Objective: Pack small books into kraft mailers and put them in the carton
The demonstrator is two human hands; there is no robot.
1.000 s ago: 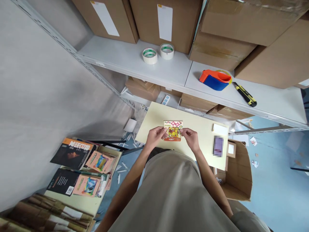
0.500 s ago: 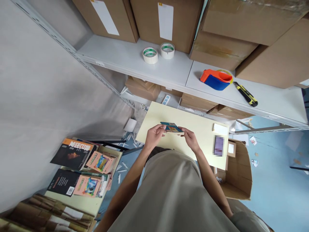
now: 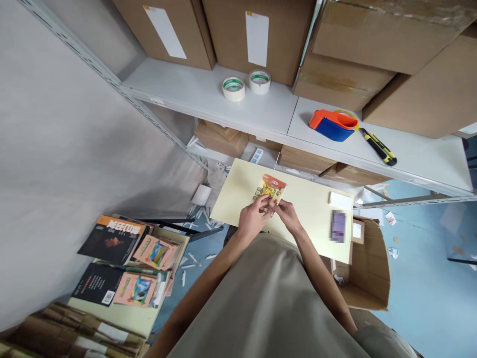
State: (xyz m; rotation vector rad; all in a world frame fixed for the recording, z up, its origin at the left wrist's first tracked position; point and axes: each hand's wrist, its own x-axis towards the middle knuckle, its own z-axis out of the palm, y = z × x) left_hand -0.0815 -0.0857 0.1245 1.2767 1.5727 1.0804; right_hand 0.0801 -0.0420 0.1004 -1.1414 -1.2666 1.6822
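A small booklet (image 3: 275,186) with an orange top and a yellow illustrated face is held up over the pale yellow table (image 3: 233,191). My left hand (image 3: 255,217) is closed on its lower part, with the fingers bent in front of the face. My right hand (image 3: 288,215) pinches the lower right side, its thumb close to my left fingertips. The lower edge of the booklet is mostly hidden behind my fingers.
A blurred purple item (image 3: 338,226) and a white box (image 3: 340,200) lie at the table's right, beside an open carton (image 3: 368,268). Stacked books (image 3: 112,239) stand at left. The shelf ahead holds tape rolls (image 3: 260,82), a tape dispenser (image 3: 333,125) and a utility knife (image 3: 378,147).
The booklet has turned from a tilted blue-green side to its orange and yellow face, now upright. My hands have come together at its lower part; the left moved right.
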